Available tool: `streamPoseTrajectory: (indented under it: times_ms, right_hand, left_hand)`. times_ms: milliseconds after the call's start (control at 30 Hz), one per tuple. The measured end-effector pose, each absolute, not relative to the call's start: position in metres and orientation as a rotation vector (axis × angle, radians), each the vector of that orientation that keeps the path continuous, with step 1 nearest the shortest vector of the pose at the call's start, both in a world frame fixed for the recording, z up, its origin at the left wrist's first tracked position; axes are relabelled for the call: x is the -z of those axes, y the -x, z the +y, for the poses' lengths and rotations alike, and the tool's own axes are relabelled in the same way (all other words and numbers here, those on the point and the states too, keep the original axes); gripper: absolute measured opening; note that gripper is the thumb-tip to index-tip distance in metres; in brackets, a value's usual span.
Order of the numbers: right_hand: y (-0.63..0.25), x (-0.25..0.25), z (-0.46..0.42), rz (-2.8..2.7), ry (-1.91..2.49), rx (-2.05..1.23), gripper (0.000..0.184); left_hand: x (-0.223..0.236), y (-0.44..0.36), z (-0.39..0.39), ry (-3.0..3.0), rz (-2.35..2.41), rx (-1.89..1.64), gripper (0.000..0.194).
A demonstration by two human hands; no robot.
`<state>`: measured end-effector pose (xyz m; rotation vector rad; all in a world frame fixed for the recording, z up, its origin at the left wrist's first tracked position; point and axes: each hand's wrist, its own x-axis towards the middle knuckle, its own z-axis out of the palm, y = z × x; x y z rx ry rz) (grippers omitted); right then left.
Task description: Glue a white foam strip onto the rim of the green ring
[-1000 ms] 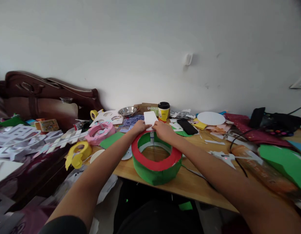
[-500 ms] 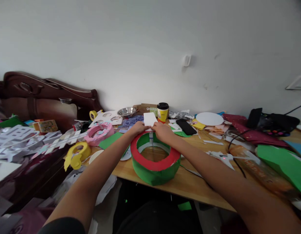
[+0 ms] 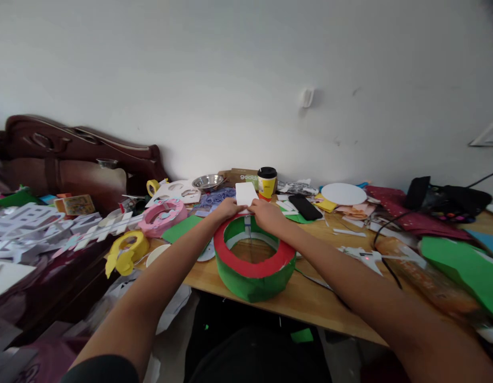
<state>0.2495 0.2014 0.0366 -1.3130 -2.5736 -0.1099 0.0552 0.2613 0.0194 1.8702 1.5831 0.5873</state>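
Note:
A round ring-shaped craft piece [image 3: 252, 276] with a red top and green side wall stands near the front edge of the wooden table [image 3: 310, 300]. Both my arms reach over it. My left hand [image 3: 227, 208] and my right hand [image 3: 265, 213] meet at its far rim, and each is closed on the lower edge of a small white card [image 3: 246, 193] that stands up just beyond the ring. The fingertips are hidden behind the knuckles.
A yellow paper cup with a black lid [image 3: 267, 183], a steel bowl [image 3: 208, 182], a black phone [image 3: 305, 207] and a white disc [image 3: 344, 193] lie beyond the hands. A pink ring [image 3: 163, 217], yellow tape [image 3: 128, 250] and white cut-outs crowd the left; green sheets [image 3: 464, 271] and cables sit right.

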Motion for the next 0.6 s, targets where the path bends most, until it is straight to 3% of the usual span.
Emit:
streamPoseTrajectory:
  times_ms: [600]
  right_hand:
    - [-0.259, -0.046, 0.215, -2.432, 1.252, -0.034, 0.036]
  left_hand:
    - [-0.043, -0.054, 0.231, -2.449, 1.568, -0.59, 0.033]
